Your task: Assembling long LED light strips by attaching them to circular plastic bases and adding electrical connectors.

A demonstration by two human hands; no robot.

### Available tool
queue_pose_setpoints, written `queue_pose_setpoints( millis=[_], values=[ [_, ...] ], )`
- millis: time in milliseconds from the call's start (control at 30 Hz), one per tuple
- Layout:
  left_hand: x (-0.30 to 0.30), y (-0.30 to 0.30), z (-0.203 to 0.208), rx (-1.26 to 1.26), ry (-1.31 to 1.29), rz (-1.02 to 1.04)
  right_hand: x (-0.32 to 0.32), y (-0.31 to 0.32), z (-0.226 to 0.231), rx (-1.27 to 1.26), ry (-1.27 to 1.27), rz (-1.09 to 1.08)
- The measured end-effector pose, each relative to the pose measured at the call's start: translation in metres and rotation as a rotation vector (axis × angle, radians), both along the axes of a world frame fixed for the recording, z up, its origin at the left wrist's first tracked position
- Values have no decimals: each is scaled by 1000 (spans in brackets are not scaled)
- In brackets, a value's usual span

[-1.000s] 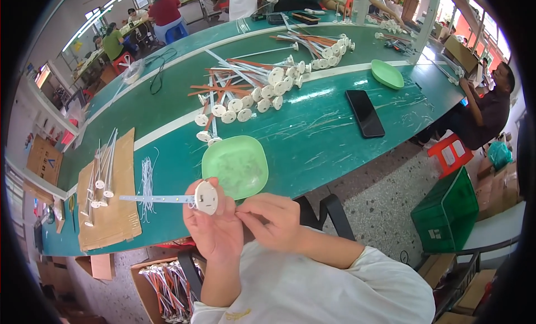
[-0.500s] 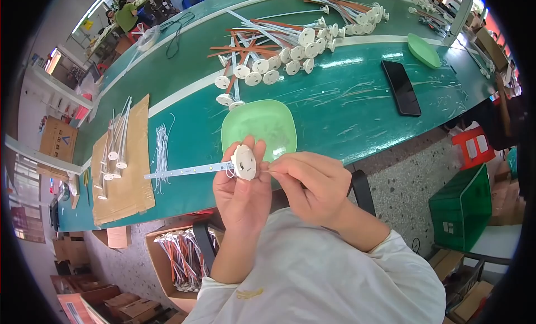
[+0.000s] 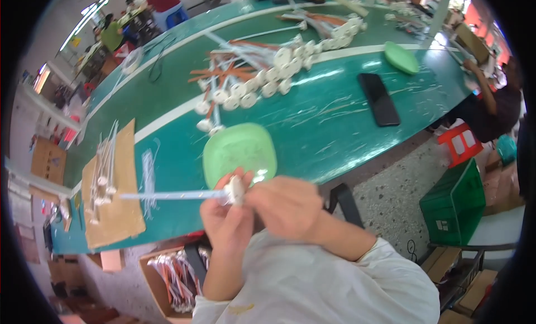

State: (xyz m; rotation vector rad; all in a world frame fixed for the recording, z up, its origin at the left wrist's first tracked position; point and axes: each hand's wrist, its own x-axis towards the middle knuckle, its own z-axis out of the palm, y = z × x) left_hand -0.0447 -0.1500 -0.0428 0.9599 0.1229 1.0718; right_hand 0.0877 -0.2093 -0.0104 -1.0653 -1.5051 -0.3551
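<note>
My left hand point(image 3: 228, 226) is closed on a white round plastic cap point(image 3: 236, 191), held on edge above the near side of the table. From the cap a pale LED strip point(image 3: 173, 195) sticks out to the left. My right hand point(image 3: 287, 206) is closed against the cap's right side, smeared by motion. Half a second ago a thin white cord ran from the cap to its pinched fingers; blur hides it now. Just beyond both hands lies a light green plate point(image 3: 240, 148). Left of them is a bundle of white cords point(image 3: 148, 181).
Capped strips point(image 3: 271, 75) pile up at the back; more lie on cardboard point(image 3: 125, 212) at left. A phone point(image 3: 379, 99) and another green dish point(image 3: 401, 58) are at right. Below the edge stand a filled carton point(image 3: 153, 276) and green crate point(image 3: 455, 204). A person point(image 3: 497, 106) sits far right.
The view has shifted, so the table appears lower and further left. The cap has turned from showing its face to nearly edge-on. My right hand has come closer to it.
</note>
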Motion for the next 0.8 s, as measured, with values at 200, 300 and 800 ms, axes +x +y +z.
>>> queue_pose_setpoints(
  millis=[200, 300, 800],
  values=[
    [-8, 0, -9, -59, -12, -35, -9, 3, -4, 48, 64, 25],
    [-6, 1, -11, -49, -11, 12, -14, 3, -8, 55, 65, -6],
    [-82, 87, 25, 59, 293, 372, 74, -4, -13, -152, 21, -109]
  ],
)
